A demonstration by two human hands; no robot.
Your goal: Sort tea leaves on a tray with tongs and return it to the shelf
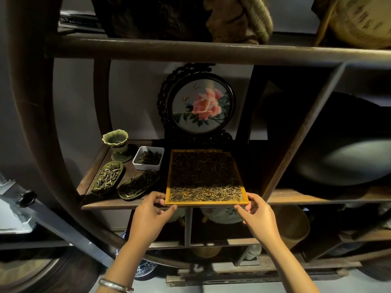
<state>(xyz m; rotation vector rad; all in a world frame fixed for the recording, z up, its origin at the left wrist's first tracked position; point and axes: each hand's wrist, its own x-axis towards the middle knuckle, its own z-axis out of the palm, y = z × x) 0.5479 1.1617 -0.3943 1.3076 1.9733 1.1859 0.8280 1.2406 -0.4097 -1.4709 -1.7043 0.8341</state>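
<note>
On the shelf [101, 205], two leaf-shaped dishes [124, 182] and a white bowl [148, 158] lie left of the tray [206, 203] of tea leaves [204, 172]. The left hand [151, 216] grips its near-left corner, the right hand [257, 214] its near-right corner. The tray's front edge overhangs the shelf lip; a dark upright post [296, 142] stands near on its right.

Screen: a round embroidered peony panel [200, 104] in a dark carved frame, standing upright.
Cup: a green lobed vessel [116, 142], far left.
White dish [148, 158]: square, holding dark leaves.
Leaf-shaped dishes: two, [108, 176] and [137, 185], side by side.
</note>
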